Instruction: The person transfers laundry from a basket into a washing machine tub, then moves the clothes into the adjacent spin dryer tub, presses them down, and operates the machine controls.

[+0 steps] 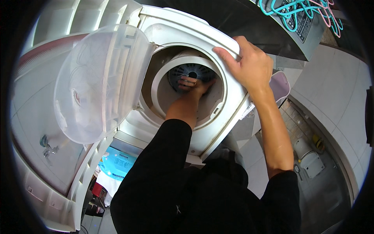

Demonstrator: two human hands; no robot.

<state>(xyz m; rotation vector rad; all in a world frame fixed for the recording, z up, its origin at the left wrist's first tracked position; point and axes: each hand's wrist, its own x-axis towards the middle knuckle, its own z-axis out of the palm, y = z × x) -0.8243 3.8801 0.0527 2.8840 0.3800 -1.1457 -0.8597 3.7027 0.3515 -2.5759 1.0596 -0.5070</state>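
A white top-loading machine, a washer or spin dryer (165, 33), stands in front of me. Its translucent round lid (91, 87) is swung up on the left. My left hand (193, 84) reaches down inside the white inner drum (163, 95). The fingers are apart over the dark slotted disc (180, 74) at the drum's bottom, and I see nothing held. Part of that disc is hidden behind the hand. At the right, my right hand (253, 64) grips the machine's outer top edge, thumb on top and fingers over the far side.
A blue soft package (117, 163) lies by the machine's near left side. Teal hangers (290, 15) and a pink hanger (325, 11) rest on a laptop (302, 25) at the far right. A lilac plastic container (279, 85) stands beside the machine; a toilet (310, 162) is farther right.
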